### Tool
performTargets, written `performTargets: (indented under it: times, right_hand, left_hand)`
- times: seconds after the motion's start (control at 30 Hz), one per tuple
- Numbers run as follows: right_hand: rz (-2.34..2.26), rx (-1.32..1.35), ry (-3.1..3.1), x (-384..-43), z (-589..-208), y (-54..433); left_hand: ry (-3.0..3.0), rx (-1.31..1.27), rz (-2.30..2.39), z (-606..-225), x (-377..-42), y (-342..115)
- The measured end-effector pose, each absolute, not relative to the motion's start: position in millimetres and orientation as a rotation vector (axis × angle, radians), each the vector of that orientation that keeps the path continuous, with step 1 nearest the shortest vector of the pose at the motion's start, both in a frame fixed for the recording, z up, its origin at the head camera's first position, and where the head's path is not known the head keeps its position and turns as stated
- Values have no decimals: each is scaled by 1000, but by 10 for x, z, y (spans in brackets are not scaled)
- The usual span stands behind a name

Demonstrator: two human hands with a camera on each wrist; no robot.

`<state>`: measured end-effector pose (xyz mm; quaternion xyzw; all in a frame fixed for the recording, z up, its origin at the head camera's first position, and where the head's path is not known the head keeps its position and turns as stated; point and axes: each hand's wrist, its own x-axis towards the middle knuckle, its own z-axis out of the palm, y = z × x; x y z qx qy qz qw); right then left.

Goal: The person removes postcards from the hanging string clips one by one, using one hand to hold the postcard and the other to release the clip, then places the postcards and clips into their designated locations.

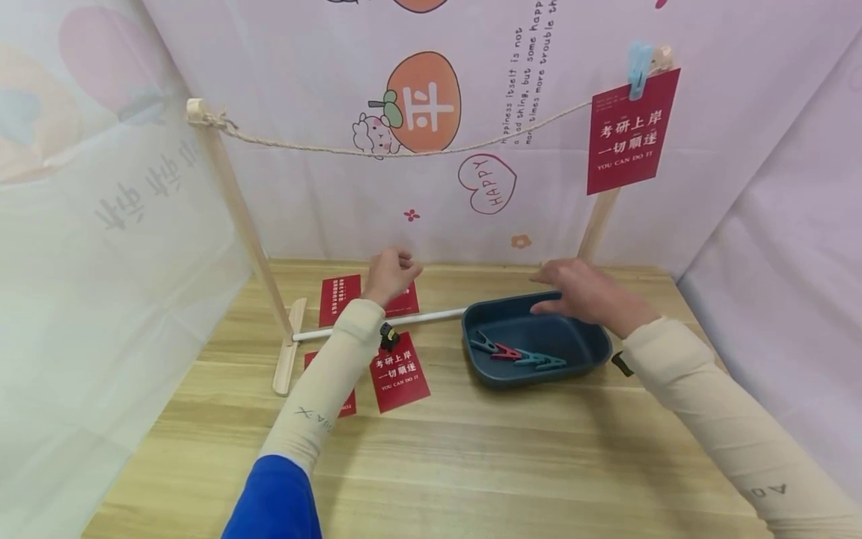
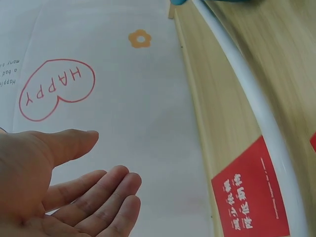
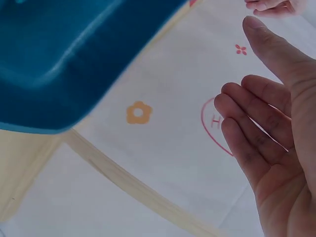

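Observation:
My left hand (image 1: 392, 275) is above red cards near the back of the table and holds nothing. In the left wrist view its fingers (image 2: 111, 190) are loosely bent, with the thumb apart. My right hand (image 1: 584, 293) hovers over the far rim of a dark blue basin (image 1: 494, 378). Its palm is bare in the right wrist view, fingers (image 3: 256, 101) slightly bent. In the basin lie several clothespins, among them a red clothespin (image 1: 506, 352) and a teal clothespin (image 1: 544, 362). A light blue clothespin (image 1: 637, 73) clips a red card (image 1: 628, 142) to the rope (image 1: 431, 153).
The rope hangs between a left wooden post (image 1: 236, 206) and a right wooden post (image 1: 598, 224). A white rod (image 1: 431, 317) runs low near the left stand's foot (image 1: 283, 374). Another red card (image 1: 402, 378) lies in front of the rod; more lie partly behind my left arm.

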<state>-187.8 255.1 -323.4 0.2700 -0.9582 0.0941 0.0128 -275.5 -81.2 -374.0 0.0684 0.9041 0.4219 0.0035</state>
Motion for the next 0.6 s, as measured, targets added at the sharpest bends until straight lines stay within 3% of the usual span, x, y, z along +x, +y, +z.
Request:
performTargets:
  times: [0.6]
  right_hand:
    - [279,879,-2841,-2004,-2868,2420]
  left_hand:
    - [2801,345,1423,-3567,-2726,-542]
